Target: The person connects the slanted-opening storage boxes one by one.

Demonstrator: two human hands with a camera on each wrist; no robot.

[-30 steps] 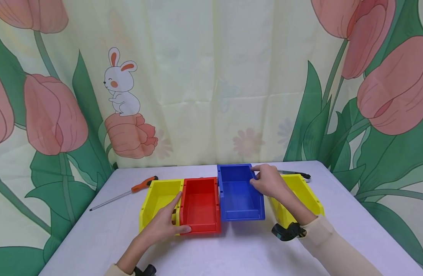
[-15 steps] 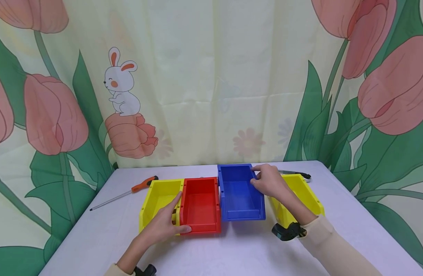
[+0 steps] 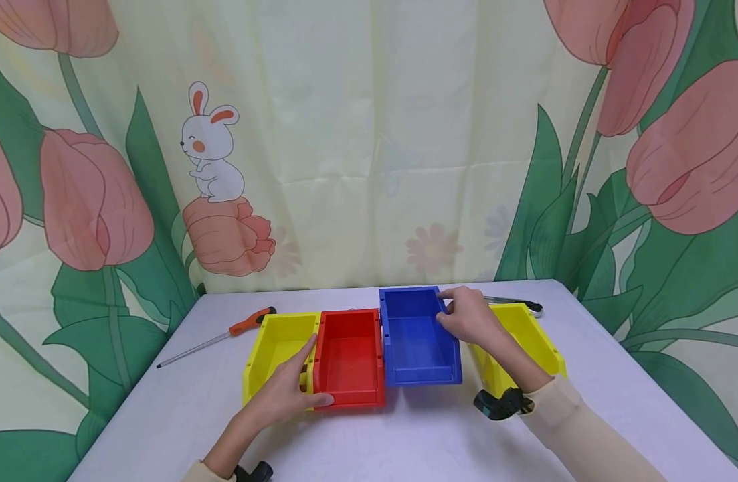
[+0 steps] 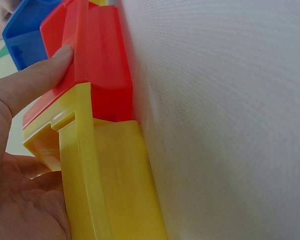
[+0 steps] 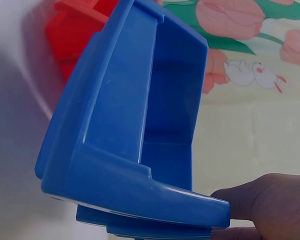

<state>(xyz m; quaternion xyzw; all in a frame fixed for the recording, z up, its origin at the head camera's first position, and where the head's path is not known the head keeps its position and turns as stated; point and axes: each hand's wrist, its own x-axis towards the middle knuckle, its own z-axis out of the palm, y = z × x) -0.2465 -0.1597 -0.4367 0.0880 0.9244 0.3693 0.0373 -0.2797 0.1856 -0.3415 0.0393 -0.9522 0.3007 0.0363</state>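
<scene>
My right hand [image 3: 470,317] pinches the right wall of a blue storage bin [image 3: 418,335], fingers at its upper right rim. The blue bin sits higher than the red bin [image 3: 350,361] beside it, its left side close against the red bin's right wall, with a shadow below its front. My left hand [image 3: 284,388] lies over the front of a yellow bin [image 3: 278,335], index finger stretched along the wall shared with the red bin. In the left wrist view its thumb [image 4: 60,62] presses on the red bin's front lip, and the other fingers reach inside the yellow bin.
A second yellow bin [image 3: 522,341] stands at the right, partly behind the right forearm. An orange-handled screwdriver [image 3: 245,326] lies at the left. A dark-handled metal tool [image 3: 525,305] lies behind the right yellow bin. A printed curtain [image 3: 369,167] hangs behind the white table [image 3: 405,442].
</scene>
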